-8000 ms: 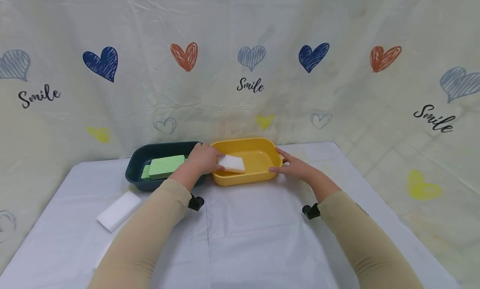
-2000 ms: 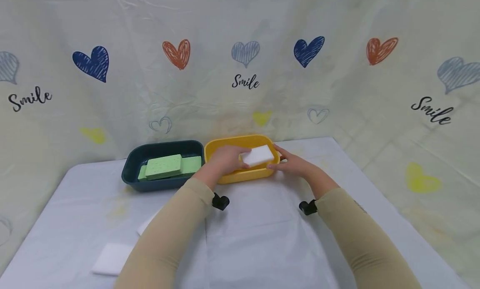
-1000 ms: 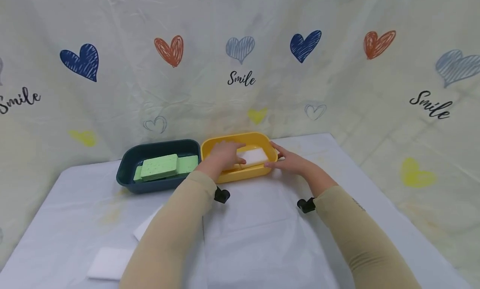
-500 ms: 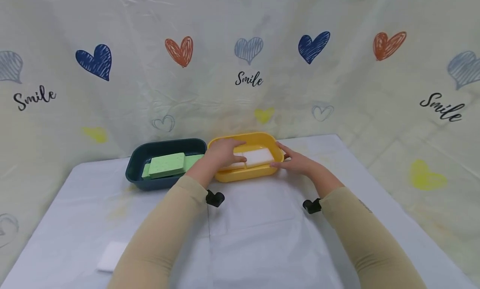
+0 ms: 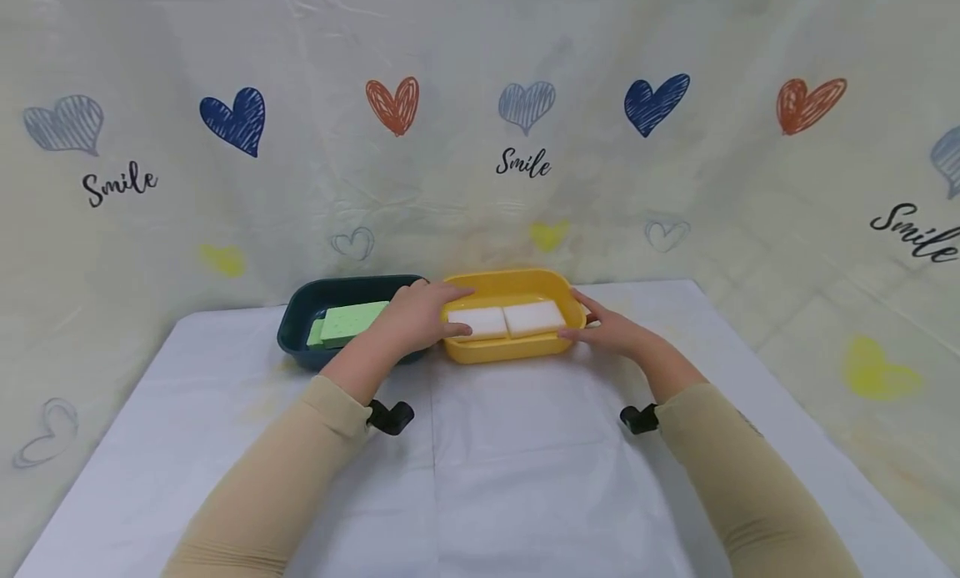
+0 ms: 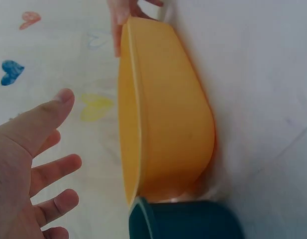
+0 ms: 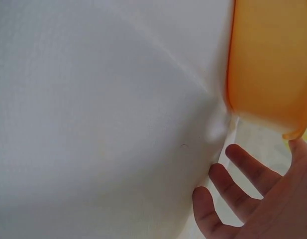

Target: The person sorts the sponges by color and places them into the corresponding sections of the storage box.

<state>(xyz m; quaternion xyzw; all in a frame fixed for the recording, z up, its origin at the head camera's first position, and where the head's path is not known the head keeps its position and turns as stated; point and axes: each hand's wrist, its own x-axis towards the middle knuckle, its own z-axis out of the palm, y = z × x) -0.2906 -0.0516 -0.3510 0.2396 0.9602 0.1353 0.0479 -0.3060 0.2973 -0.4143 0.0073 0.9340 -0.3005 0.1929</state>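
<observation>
A yellow tub point(image 5: 517, 349) stands at the back of the table with two white sponges point(image 5: 477, 321) point(image 5: 534, 317) lying side by side in it. My left hand point(image 5: 423, 311) rests at the tub's left end, fingers straight and holding nothing. In the left wrist view the left hand point(image 6: 39, 164) is spread beside the yellow tub point(image 6: 168, 124). My right hand point(image 5: 603, 328) touches the tub's right end. In the right wrist view the right hand point(image 7: 253, 199) has its fingers relaxed under the tub point(image 7: 267, 64).
A dark teal tub point(image 5: 300, 344) with green sponges point(image 5: 348, 321) stands against the yellow tub's left side. A white cloth point(image 5: 510, 453) covers the table. A heart-printed sheet point(image 5: 525, 161) hangs close behind both tubs.
My left hand has let go of the white sponge, which now lies flat in the yellow tub beside the other. The hand has drawn back to the tub's left end.
</observation>
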